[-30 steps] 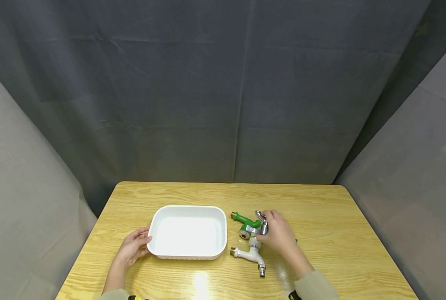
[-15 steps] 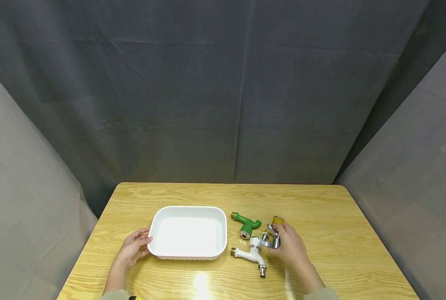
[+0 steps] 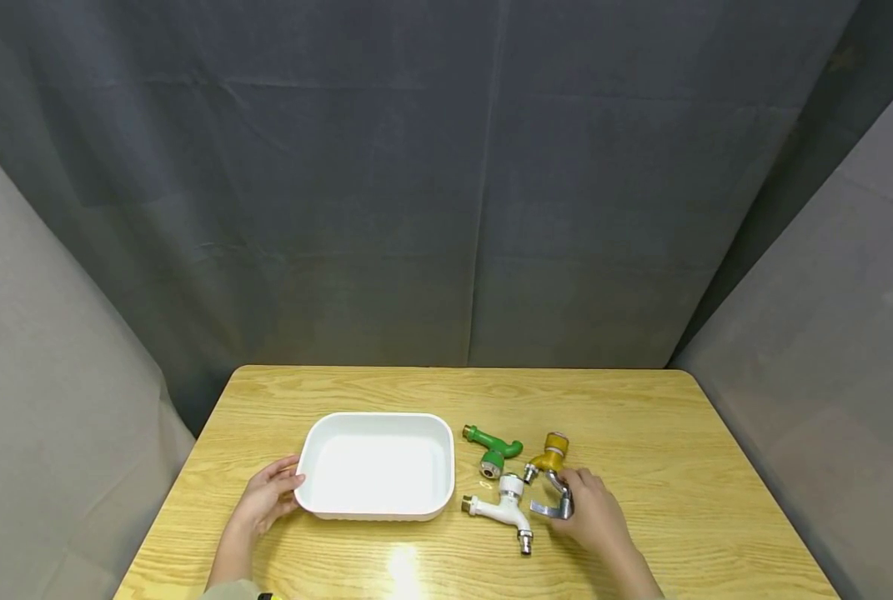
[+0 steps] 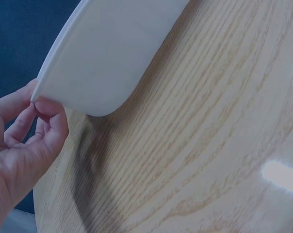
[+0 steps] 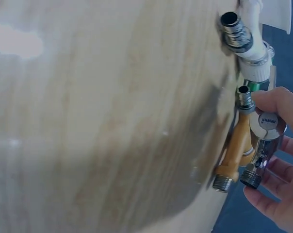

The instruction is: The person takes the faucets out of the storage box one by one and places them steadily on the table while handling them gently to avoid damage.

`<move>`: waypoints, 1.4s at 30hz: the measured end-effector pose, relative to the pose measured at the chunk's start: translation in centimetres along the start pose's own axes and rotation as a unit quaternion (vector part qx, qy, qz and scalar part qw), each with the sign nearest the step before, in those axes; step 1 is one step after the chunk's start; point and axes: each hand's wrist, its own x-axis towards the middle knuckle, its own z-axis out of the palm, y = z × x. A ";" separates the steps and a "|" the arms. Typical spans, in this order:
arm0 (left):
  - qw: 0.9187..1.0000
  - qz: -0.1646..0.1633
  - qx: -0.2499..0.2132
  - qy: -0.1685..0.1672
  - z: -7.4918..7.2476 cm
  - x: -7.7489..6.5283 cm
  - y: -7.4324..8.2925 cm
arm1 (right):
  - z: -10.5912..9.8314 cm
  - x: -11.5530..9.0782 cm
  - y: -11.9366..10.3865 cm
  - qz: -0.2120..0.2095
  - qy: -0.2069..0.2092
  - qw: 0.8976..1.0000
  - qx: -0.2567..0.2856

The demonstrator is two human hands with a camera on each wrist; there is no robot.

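Observation:
A white plastic tray [image 3: 374, 467] stands left of centre on the table. My left hand [image 3: 266, 493] pinches its left rim between thumb and fingers, as the left wrist view shows at the tray wall [image 4: 107, 53]. My right hand [image 3: 594, 515] grips a chrome tap [image 3: 564, 505] by its body, with the flat lever pointing left. Close by lies a yellow tap [image 3: 552, 452], just beyond the chrome one; its threaded end [image 5: 222, 182] shows in the right wrist view. A white tap [image 3: 504, 508] and a green tap [image 3: 494, 447] lie between the tray and my right hand.
The wooden table [image 3: 679, 467] has its far edge against a dark grey curtain [image 3: 341, 208]. Pale cloth panels [image 3: 829, 358] flank both sides. Light glares off the tabletop near the front.
My right hand has carried the chrome tap from over the green tap rightward and nearer the front, uncovering the yellow tap. My left hand and the tray have stayed put.

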 end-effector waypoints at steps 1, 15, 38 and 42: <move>1.000 0.000 0.001 0.000 0.0 0.0 0.0 | 0.1 -0.2 0.1 0.003 -0.003 1.000 0.001; 1.000 0.001 0.003 0.002 0.1 -0.2 0.0 | 0.3 -1.4 0.7 0.044 -0.054 0.998 0.004; 1.000 -0.001 0.006 0.003 0.0 -0.1 0.0 | 0.5 -1.7 1.5 0.080 -0.101 0.992 0.007; 1.000 0.000 0.005 0.004 0.0 0.0 0.0 | 0.5 -1.6 1.6 0.085 -0.119 0.989 0.009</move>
